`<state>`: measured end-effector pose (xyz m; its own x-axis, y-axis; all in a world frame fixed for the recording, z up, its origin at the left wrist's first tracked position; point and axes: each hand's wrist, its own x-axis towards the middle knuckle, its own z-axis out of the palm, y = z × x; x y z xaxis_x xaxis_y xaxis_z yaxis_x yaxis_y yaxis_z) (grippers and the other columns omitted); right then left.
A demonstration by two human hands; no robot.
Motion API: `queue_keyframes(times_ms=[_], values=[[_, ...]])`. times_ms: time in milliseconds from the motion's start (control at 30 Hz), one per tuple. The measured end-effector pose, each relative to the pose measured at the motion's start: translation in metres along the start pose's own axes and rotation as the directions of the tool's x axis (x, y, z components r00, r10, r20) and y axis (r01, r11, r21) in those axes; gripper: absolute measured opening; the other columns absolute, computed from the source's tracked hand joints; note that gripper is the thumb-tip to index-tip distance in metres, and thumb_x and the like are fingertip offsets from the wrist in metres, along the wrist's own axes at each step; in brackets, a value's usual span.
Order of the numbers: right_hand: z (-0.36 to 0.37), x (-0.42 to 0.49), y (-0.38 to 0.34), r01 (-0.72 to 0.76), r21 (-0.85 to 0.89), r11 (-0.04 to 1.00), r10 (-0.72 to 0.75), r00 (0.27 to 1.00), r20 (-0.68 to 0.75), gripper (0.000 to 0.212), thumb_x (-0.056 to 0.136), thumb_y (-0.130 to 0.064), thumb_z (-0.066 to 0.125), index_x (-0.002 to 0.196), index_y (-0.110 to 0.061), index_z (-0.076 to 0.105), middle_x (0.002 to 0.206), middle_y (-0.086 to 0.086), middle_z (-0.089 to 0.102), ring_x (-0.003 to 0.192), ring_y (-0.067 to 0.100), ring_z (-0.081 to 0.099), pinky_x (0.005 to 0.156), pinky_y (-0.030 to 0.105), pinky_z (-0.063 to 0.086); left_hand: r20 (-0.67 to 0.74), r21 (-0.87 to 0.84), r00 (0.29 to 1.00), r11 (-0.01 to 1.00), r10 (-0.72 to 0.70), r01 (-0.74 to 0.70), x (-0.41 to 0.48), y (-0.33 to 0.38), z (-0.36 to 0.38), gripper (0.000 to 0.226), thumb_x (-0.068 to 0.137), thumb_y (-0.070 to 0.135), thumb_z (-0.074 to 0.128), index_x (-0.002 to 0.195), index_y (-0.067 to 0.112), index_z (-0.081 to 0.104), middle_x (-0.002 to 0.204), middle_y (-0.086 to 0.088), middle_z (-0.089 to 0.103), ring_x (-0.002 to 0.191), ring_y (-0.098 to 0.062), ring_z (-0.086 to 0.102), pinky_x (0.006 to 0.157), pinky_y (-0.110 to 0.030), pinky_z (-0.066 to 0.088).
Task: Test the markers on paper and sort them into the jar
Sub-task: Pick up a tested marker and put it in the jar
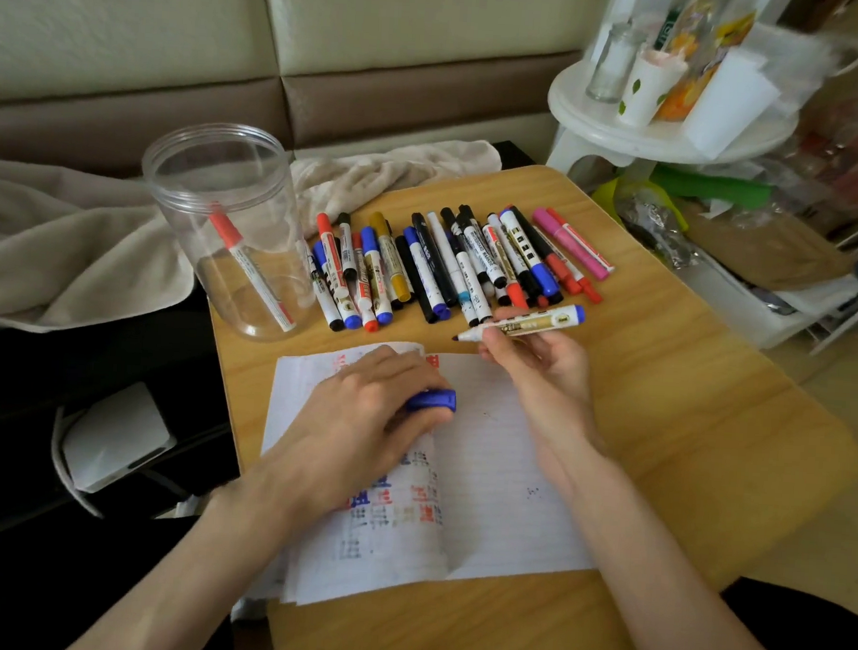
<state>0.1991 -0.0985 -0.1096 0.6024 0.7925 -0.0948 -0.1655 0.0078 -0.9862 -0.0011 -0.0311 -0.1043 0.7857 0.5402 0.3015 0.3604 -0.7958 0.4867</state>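
Jar [183, 209] upright at the table's [712, 417] left edge, one red marker [249, 268] leaning inside (capped). Right hand [540, 366] grips uncapped marker [522, 325] above paper [508, 480]. Left hand [366, 411], on paper, holds blue cap [432, 400]. Marker pile [460, 266] beside jar.

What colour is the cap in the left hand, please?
Blue; the cap shows best in the head view.
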Motion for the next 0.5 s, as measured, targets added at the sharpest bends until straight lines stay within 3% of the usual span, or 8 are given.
queue_keyframes(times_ms=[133, 233, 333, 400, 500], values=[[0.009, 0.003, 0.010, 0.094, -0.073, 0.993, -0.091, 0.995, 0.047, 0.023, 0.097, -0.016, 0.074, 0.118, -0.009, 0.070, 0.106, 0.004, 0.079, 0.089, 0.011, 0.073, 0.079, 0.022, 0.057, 0.028, 0.089, 0.999, 0.996, -0.017, 0.015, 0.001, -0.004, 0.007, 0.029, 0.100, 0.048, 0.048, 0.115, 0.029, 0.065, 0.112, 0.016, 0.062, 0.102, -0.011, 0.054, 0.077, -0.035, 0.053], [0.013, 0.007, 0.014, 0.185, -0.166, 0.968, -0.180, 0.983, 0.046, 0.023, 0.097, -0.019, 0.075, 0.115, -0.007, 0.068, 0.095, -0.004, 0.078, 0.085, 0.007, 0.071, 0.076, 0.021, 0.054, 0.063, 0.097, 0.997, 0.995, -0.039, 0.032, 0.000, -0.006, 0.007, 0.029, 0.100, 0.049, 0.046, 0.117, 0.032, 0.062, 0.121, 0.019, 0.060, 0.105, -0.011, 0.057, 0.073, -0.037, 0.055], [0.015, 0.010, 0.020, 0.142, -0.192, 0.971, -0.140, 0.990, 0.023, 0.022, 0.096, -0.022, 0.075, 0.111, -0.009, 0.067, 0.085, -0.004, 0.074, 0.072, 0.008, 0.065, 0.069, 0.025, 0.051, 0.153, 0.188, 0.988, 0.982, 0.008, -0.037, -0.001, -0.009, 0.009, 0.032, 0.102, 0.048, 0.042, 0.125, 0.035, 0.059, 0.139, 0.023, 0.057, 0.111, -0.009, 0.057, 0.072, -0.036, 0.057], [0.014, 0.011, 0.024, 0.119, -0.206, 0.971, -0.120, 0.993, 0.005, 0.016, 0.095, -0.023, 0.077, 0.106, -0.015, 0.070, 0.086, 0.001, 0.075, 0.072, 0.013, 0.063, 0.067, 0.030, 0.052, 0.193, 0.241, 0.981, 0.969, 0.012, -0.059, -0.001, -0.010, 0.010, 0.034, 0.103, 0.049, 0.036, 0.129, 0.035, 0.054, 0.142, 0.023, 0.055, 0.110, -0.010, 0.057, 0.068, -0.036, 0.057], [0.012, 0.013, 0.025, 0.117, -0.260, 0.959, -0.124, 0.992, -0.012, 0.005, 0.094, -0.024, 0.078, 0.093, -0.021, 0.074, 0.076, -0.007, 0.075, 0.069, 0.011, 0.064, 0.064, 0.028, 0.052, 0.204, 0.252, 0.979, 0.967, -0.005, -0.048, -0.001, -0.011, 0.011, 0.037, 0.103, 0.050, 0.033, 0.132, 0.036, 0.052, 0.142, 0.022, 0.055, 0.108, -0.011, 0.055, 0.067, -0.037, 0.056]])
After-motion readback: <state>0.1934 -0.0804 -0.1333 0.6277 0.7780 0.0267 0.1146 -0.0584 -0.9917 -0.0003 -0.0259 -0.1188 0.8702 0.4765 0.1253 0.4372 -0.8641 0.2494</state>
